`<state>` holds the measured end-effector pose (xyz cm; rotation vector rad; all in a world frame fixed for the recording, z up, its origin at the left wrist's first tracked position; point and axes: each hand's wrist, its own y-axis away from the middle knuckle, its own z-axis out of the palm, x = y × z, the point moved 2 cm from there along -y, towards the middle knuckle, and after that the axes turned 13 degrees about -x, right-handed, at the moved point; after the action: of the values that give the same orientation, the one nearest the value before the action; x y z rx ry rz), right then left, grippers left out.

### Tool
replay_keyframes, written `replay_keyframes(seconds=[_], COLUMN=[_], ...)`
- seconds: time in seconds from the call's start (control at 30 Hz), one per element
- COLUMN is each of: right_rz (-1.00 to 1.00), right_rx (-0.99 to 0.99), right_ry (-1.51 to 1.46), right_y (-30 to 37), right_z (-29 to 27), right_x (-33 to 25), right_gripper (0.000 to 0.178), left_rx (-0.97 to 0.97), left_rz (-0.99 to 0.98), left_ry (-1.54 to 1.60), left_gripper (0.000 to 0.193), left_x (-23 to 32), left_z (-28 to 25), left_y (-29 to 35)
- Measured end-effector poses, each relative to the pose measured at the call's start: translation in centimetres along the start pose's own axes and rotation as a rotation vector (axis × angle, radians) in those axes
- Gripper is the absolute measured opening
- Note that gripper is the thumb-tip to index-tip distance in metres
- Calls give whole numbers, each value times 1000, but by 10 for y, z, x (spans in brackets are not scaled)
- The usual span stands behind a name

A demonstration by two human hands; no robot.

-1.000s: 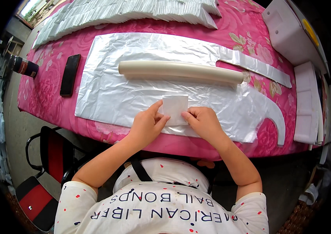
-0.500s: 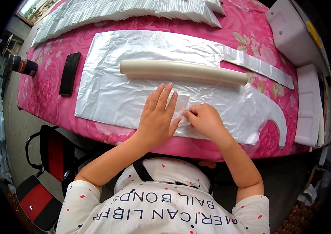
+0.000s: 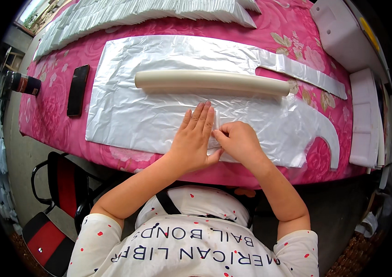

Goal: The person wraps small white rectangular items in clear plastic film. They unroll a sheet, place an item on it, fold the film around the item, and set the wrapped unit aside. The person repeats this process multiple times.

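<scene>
A stack of white plastic carrier bags (image 3: pixel 126 111) with two handle straps at its right end lies flat before me. Across it rests a long cream-white tube (image 3: pixel 214 83). Below the tube lies a small folded piece of white plastic (image 3: pixel 215 119), apparently a folded bag, mostly hidden by my hands. My left hand (image 3: pixel 191 138) presses flat on it, fingers stretched out and thumb apart. Beside it my right hand (image 3: pixel 243 143) is closed, thumb and forefinger pinching at the folded plastic's right edge; the exact grip is partly hidden.
At the far side stand long rows of folded white plastic (image 3: pixel 136 14). A black phone (image 3: pixel 78 90) and a dark cylindrical container (image 3: pixel 24 84) lie to the left on the pink flowered tablecloth (image 3: pixel 66 134). White foam boxes (image 3: pixel 362 120) border the right; red-and-black chairs (image 3: pixel 66 184) stand lower left.
My left hand has slid slightly right over the folded plastic, covering more of it, its fingers drawn closer together. The right hand stays pinched at the edge. The view has shifted slightly.
</scene>
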<state>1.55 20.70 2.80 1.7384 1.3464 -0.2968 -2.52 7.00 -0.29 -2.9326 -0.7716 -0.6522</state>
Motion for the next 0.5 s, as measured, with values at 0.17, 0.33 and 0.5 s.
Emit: replay_keyframes(seconds=[0.17, 0.33, 0.5], right_rz=[18, -43, 65], right_rx=[39, 200, 130], right_ry=[-16, 191, 326], right_y=[2, 19, 30], right_z=[3, 13, 1], right_x=[0, -3, 8], right_gripper=[25, 23, 18], left_rx=[-11, -53, 29], left_rz=[3, -33, 32], left_ry=[-23, -197, 3], left_gripper=[100, 106, 97], left_x=[1, -1, 0], left_z=[3, 8, -2], left_y=[0, 0, 5])
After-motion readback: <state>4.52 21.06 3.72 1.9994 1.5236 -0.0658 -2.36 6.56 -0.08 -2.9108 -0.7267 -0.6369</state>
